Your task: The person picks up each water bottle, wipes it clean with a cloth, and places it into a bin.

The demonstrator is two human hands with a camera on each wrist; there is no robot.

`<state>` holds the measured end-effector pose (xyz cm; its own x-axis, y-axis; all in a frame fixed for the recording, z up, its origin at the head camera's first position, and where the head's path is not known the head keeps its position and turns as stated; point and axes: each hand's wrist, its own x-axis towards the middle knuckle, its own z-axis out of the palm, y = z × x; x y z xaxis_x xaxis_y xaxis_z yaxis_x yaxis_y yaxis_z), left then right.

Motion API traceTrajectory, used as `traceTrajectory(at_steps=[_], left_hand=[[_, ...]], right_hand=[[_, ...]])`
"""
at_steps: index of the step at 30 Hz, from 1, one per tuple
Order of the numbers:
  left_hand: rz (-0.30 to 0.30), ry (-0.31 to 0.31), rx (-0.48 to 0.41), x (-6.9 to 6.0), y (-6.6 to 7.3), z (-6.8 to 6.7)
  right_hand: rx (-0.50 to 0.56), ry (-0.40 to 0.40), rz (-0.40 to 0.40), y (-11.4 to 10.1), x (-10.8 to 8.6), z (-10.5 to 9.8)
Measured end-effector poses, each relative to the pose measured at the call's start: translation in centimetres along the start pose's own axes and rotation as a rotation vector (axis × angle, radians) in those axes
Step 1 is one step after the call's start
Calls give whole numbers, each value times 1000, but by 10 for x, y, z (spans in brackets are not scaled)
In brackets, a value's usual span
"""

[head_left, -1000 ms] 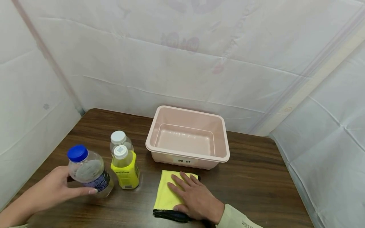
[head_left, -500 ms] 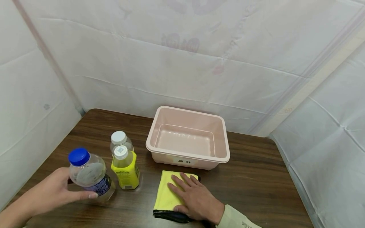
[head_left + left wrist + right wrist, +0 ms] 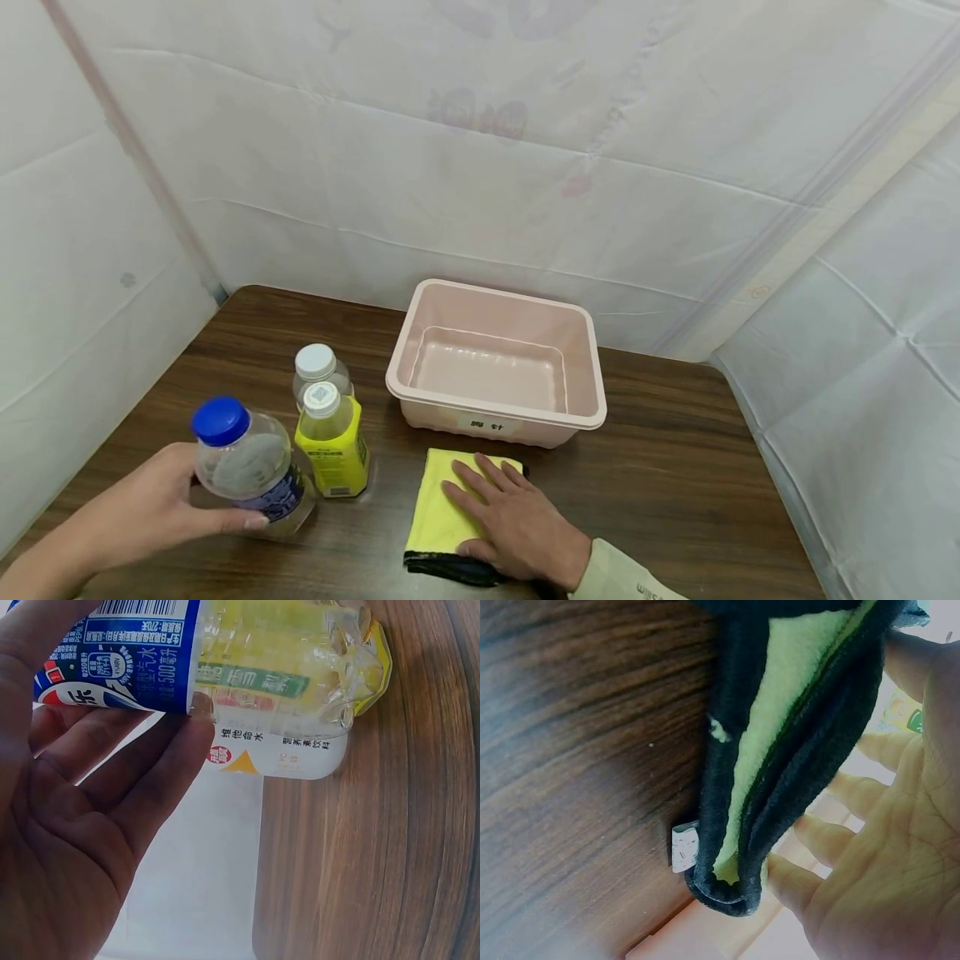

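My left hand [image 3: 161, 510] grips a clear plastic bottle [image 3: 247, 460] with a blue cap and blue label, thumb on the near side and fingers round the far side. The bottle leans to the left, close beside a yellow-labelled bottle [image 3: 333, 450] with a white cap. In the left wrist view, the label [image 3: 142, 652] of the held bottle fills the top left. Fingers spread, my right hand [image 3: 517, 525] rests on a folded yellow cloth [image 3: 435, 508] with black edging. The right wrist view shows the cloth's black-edged folds [image 3: 780, 772] and a small white tag.
A second white-capped bottle [image 3: 315, 364] stands behind the yellow-labelled one, partly hidden. Behind the cloth is a pink plastic bin [image 3: 495, 414] with nothing inside and a label on its front. White sheeting [image 3: 375, 167] encloses the dark wooden table [image 3: 660, 467] at the back and sides.
My left hand and the blue-capped bottle have shifted right and slightly nearer to me, closer to the yellow-labelled bottle. The right hand stays on the cloth.
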<state>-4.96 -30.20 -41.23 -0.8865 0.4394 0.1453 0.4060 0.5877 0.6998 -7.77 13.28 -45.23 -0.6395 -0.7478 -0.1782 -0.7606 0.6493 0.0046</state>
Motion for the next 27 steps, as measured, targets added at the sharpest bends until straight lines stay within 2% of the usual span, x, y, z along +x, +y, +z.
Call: traceTrajectory(at_steps=[14,20,27], left_hand=[[70,-9,-69,-3,6,16],[118,4,-82,0,12,24],[155,-22,-107,6,20,31]], right_hand=[[4,-7,3,0,0,1],[1,-14,5,0,0,0],[14,-27,5,0,1,0]])
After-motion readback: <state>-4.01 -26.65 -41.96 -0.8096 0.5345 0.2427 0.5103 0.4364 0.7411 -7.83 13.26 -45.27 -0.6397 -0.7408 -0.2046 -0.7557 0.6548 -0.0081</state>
